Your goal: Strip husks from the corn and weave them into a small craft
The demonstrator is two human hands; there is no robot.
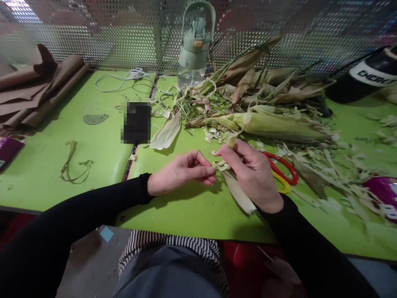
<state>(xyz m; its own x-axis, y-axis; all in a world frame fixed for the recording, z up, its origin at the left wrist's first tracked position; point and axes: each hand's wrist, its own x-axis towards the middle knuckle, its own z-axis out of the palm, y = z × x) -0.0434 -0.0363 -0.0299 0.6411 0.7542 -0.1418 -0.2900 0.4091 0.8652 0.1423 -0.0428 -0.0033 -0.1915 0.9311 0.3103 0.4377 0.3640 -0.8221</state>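
Observation:
Near the front of the green table, my left hand pinches the left end of a small folded piece of corn husk. My right hand is closed on the same husk from the other side, and a strip of it pokes up above the thumb. A longer pale husk strip slants down beneath my right hand; whether it joins the folded piece I cannot tell. Scissors with red and yellow handles lie just right of that hand, their blades hidden. Beyond the hands rests a whole green corn husk.
A heap of dry husks and scraps covers the back right. Behind stand a clear-and-green bottle and a perforated metal screen. Brown paper, a white cable and a blurred-out dark object lie leftward. A black bottle lies far right.

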